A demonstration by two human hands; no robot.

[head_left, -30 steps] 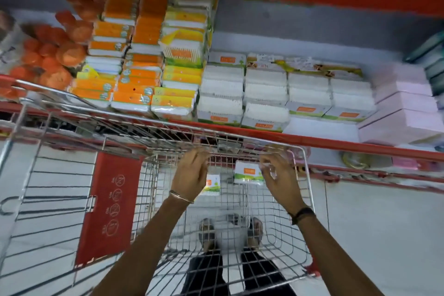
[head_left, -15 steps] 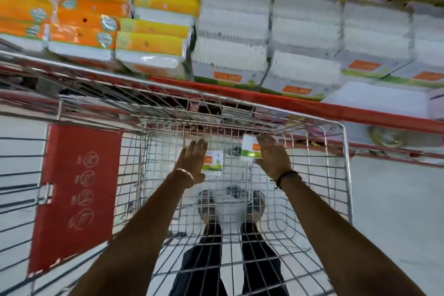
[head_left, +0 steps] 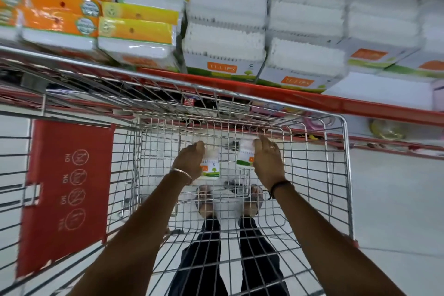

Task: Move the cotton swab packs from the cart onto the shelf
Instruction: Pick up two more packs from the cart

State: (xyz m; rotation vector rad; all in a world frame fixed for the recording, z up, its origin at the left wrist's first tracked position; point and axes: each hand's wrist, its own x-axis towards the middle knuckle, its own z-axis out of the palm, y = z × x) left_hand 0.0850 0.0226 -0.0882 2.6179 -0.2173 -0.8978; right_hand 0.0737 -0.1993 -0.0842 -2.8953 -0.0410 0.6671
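I'm holding one pack each: left hand [head_left: 191, 160] fingers wrapping left pack [head_left: 211, 168], right hand [head_left: 265, 160] pinching right pack [head_left: 245, 155], mid frame; shelf [head_left: 312, 101] w/ more packs is sitting straight above

The cart [head_left: 346, 175] is shiny metal wire with a flat red plastic panel [head_left: 64, 194]. The orange packs [head_left: 60, 19] on the shelf [head_left: 312, 101] have glossy plastic wrap.

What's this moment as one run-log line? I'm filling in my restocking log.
stage: pickup in cart | left hand: on left swab pack | right hand: on right swab pack | shelf: stocked ahead
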